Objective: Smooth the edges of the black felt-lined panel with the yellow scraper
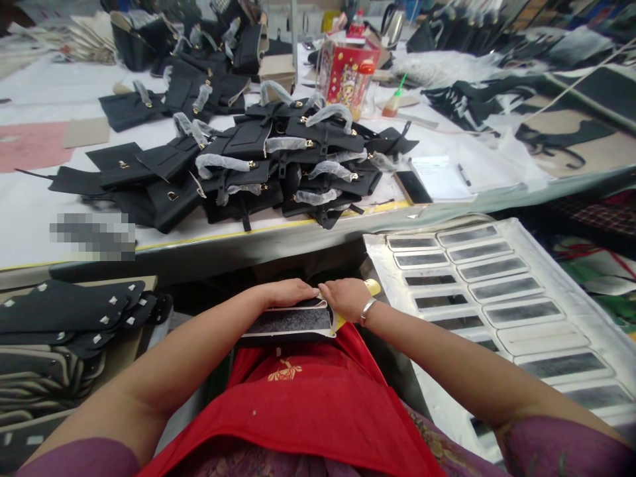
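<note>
My left hand (285,292) lies palm down on the top edge of a flat black panel with a pale border (291,322), which rests on my red apron (308,397). My right hand (345,297), with a silver bangle on the wrist, presses on the same panel's right end with curled fingers, over a yellow tool or scraper (373,287) whose tip shows beyond the hand. The fingertips of both hands nearly meet at the panel's top.
A heap of black bag parts with wrapped handles (278,165) covers the white worktable (30,205) ahead. A phone (412,187), paper and pen lie right of it. A grey tray with rows of dark strips (497,285) sits to my right. Stacked black pieces (69,318) are left.
</note>
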Motion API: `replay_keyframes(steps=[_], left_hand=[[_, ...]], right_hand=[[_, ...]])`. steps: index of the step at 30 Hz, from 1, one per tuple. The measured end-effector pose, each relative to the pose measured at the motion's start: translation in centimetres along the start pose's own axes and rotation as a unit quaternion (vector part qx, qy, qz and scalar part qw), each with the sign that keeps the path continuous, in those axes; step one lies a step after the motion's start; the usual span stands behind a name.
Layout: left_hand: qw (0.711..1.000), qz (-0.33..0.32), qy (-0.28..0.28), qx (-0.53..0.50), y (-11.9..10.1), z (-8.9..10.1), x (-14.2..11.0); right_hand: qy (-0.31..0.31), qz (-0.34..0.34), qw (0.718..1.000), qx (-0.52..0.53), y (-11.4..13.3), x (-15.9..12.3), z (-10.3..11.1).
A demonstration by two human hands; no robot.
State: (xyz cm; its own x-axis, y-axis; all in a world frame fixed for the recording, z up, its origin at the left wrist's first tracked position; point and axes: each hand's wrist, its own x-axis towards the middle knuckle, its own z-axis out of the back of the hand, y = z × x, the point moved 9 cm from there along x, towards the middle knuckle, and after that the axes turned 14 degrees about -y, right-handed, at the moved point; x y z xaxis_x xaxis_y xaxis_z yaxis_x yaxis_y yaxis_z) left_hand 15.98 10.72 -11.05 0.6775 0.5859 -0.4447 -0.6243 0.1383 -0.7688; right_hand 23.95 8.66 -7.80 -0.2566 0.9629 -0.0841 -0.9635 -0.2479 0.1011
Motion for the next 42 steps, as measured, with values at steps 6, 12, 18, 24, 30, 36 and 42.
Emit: replay_keyframes(steps=[6, 12, 18, 24, 30, 36, 42], left_hand=[[1.000, -0.015, 0.000, 0.026, -0.1, -0.1, -0.5], [0.999, -0.013, 0.015, 0.027, -0.3, -0.3, -0.7], [0.994, -0.041, 0.036, 0.091, -1.1, -0.5, -1.5], [0.991, -0.048, 0.041, 0.120, -1.6, -0.8, -2.2], [0.988, -0.076, 0.063, 0.118, -2.0, -2.3, -1.7], [0.985, -0.056, 0.071, 0.146, -1.3, -2.7, -0.9], [0.978, -0.054, 0.053, 0.193, -2.2, -2.9, -0.6]], right_hand=[[-0.007, 0.031, 0.999, 0.000, 0.7, 0.0, -0.1], [-0.001, 0.050, 0.999, -0.002, 0.9, 0.0, -0.1], [0.010, 0.065, 0.998, -0.011, 1.4, 0.0, -0.5], [0.027, 0.089, 0.996, -0.016, 1.9, 0.0, -0.3], [0.045, 0.084, 0.995, -0.036, 1.0, -1.4, -0.2], [0.049, 0.085, 0.994, -0.053, 0.7, -2.2, -0.2], [0.053, 0.088, 0.992, -0.075, 0.2, -3.1, -0.4]])
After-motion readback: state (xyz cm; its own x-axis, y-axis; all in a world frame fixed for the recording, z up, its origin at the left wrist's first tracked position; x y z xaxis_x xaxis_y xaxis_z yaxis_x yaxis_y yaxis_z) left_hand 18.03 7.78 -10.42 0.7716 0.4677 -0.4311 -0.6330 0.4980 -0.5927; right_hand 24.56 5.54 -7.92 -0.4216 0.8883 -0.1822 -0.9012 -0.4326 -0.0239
